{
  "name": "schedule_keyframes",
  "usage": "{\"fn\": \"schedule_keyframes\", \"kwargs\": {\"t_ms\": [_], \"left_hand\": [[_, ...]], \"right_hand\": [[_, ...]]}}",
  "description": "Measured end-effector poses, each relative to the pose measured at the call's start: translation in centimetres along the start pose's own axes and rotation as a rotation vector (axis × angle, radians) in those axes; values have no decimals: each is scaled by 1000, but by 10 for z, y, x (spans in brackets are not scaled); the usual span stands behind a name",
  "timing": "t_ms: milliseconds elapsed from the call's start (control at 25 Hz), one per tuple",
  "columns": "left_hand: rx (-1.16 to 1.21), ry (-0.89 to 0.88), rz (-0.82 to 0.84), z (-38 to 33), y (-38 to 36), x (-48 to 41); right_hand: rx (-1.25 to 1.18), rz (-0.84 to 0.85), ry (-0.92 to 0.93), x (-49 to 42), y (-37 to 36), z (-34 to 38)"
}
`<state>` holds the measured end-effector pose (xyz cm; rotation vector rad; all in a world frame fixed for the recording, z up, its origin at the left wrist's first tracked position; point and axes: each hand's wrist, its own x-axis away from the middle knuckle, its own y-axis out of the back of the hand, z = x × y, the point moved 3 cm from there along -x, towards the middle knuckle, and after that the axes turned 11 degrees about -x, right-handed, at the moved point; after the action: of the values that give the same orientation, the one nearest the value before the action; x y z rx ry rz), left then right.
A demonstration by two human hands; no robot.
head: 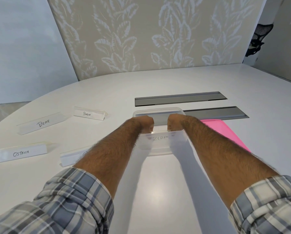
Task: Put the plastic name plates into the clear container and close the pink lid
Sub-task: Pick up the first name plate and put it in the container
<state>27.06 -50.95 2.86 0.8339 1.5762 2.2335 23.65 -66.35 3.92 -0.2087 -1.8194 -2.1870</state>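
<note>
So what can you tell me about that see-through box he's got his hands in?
The clear container is a shallow, rounded-corner rectangular tub of cloudy plastic, open-topped, sitting flat on the white table. Both hands, left hand and right hand, reach inside, holding the Zebra name plate. The pink lid lies beside it.

Around the frosted, see-through plastic container (160, 150) lie clear glossy plastic name plates (41, 123) with paper inserts, a smooth matt pink plastic lid (226, 132), brushed grey metal covers (180, 98) and the glossy white table (158, 191).
</note>
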Motion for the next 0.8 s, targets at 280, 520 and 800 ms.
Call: {"fn": "schedule_keyframes", "kwargs": {"t_ms": [280,520,800], "left_hand": [[121,43,-75,9,6,21],[107,149,-445,62,24,92],[79,414,-444,181,-24,214]], "right_hand": [[-10,-35,-19,2,7,5],[-42,-127,13,11,36,38],[-28,-201,174,13,45,141]]}}
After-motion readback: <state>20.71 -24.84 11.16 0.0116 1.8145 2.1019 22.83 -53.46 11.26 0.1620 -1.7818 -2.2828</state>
